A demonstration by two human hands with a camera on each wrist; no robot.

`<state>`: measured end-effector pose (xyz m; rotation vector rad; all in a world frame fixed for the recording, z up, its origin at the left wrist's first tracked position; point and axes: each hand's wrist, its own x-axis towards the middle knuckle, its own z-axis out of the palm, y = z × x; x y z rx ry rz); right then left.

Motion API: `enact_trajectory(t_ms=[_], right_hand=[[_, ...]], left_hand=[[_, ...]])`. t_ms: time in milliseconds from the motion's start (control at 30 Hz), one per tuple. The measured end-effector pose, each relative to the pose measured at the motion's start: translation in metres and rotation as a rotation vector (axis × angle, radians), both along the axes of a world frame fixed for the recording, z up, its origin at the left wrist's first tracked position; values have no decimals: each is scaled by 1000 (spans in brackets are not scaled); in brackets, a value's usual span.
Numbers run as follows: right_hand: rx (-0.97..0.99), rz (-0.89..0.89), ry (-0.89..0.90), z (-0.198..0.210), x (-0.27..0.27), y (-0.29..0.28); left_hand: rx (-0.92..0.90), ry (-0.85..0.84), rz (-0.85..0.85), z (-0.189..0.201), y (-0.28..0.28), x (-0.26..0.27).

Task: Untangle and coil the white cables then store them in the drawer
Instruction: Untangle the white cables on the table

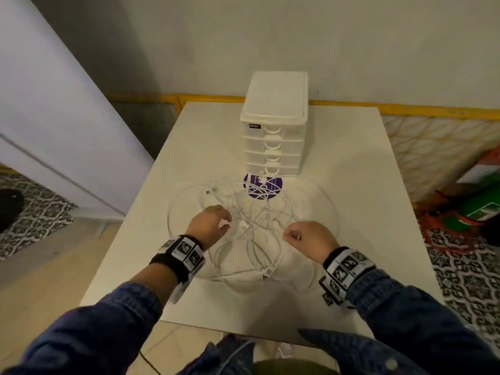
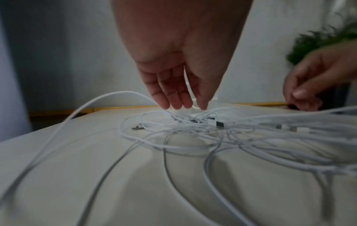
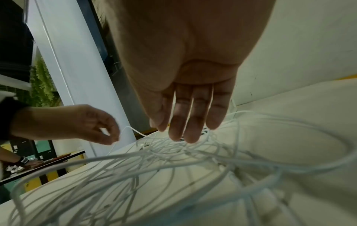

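Observation:
A loose tangle of white cables [image 1: 251, 212] [image 2: 193, 134] [image 3: 173, 160] lies spread on the middle of the white table [image 1: 351, 171]. Behind it stands a white drawer unit [image 1: 273, 131] with all its drawers closed. My left hand [image 1: 211, 223] [image 2: 179, 97] [image 3: 92, 125] is over the left side of the tangle. Its fingertips pinch one strand, which arches up off the table. My right hand [image 1: 308, 236] [image 3: 183, 122] [image 2: 313, 79] hangs over the right side, fingers pointing down with their tips at the cables and nothing visibly held.
A round purple disc [image 1: 263, 186] lies under the cables just in front of the drawer unit. The table's near edge is below my wrists. A white panel [image 1: 54, 117] stands to the left, and green and orange items [image 1: 481, 209] lie on the floor to the right.

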<state>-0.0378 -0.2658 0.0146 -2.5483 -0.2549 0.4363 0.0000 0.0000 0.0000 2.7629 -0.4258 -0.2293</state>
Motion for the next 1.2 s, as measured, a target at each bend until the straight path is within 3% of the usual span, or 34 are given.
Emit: enact_trajectory(t_ms=[167, 233, 333, 433, 533, 700, 800, 900, 967, 1200], right_hand=[[69, 28, 121, -15, -2, 10], [73, 69, 122, -23, -9, 12], [21, 122, 141, -30, -14, 10], [-58, 214, 141, -38, -18, 9], [-118, 223, 133, -37, -14, 10], [-34, 242, -61, -26, -4, 26], [-132, 272, 69, -26, -3, 40], [-280, 317, 114, -32, -7, 42], [-257, 282, 109, -34, -7, 38], [31, 20, 190, -28, -2, 23]], left_hand=[[386, 14, -223, -15, -26, 24], [403, -45, -248, -21, -24, 25], [38, -207, -190, -19, -15, 24], [-387, -260, 122, -4, -2, 21], [-618, -208, 385, 12, 8, 17], [-835, -33, 303, 32, 10, 15], [-571, 17, 105, 33, 5, 17], [98, 140, -171, 10, -7, 10], [331, 218, -265, -7, -9, 4], [131, 280, -104, -22, 2, 1]])
